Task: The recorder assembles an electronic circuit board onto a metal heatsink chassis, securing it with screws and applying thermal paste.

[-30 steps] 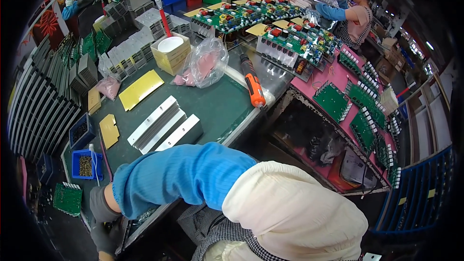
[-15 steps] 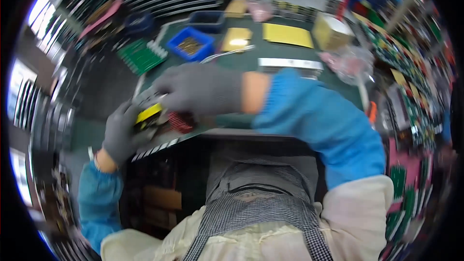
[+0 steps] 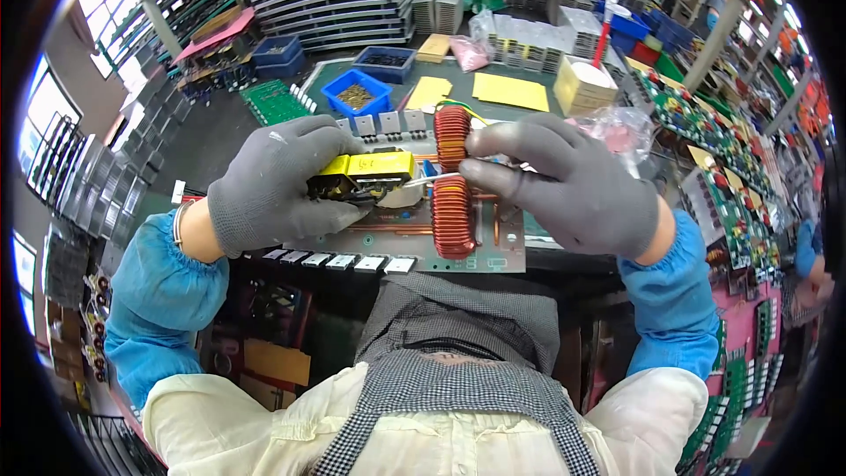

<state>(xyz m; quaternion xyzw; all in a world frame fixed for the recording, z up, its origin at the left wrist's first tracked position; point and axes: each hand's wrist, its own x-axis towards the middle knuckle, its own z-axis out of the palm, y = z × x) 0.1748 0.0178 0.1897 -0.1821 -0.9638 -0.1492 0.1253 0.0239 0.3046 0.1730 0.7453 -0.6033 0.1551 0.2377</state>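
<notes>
In front of me lies a circuit board (image 3: 507,256) with two upright toroidal coils (image 3: 453,219) wound in reddish-brown wire. Left of the coils sits a transformer wrapped in yellow tape (image 3: 381,164). My left hand (image 3: 280,183), in a grey glove, is closed round the transformer's left end, thumb on the near side. My right hand (image 3: 573,183), gloved too, pinches the end of a thin pale strip (image 3: 434,180) between thumb and forefinger. This strip runs leftward between the coils to the transformer. White-faced parts (image 3: 342,262) line the board's near edge.
Beyond the board stand a blue bin of small brass-coloured parts (image 3: 355,95) and a dark-filled bin (image 3: 384,63). Yellow sheets (image 3: 509,92), a white box (image 3: 585,85) and a clear plastic bag (image 3: 621,130) lie farther right. A green board (image 3: 273,102) is at the far left.
My right hand has moved from the left side, near my left hand, to right of the coils. The board and coils now show more fully. My left hand has shifted right, onto the transformer.
</notes>
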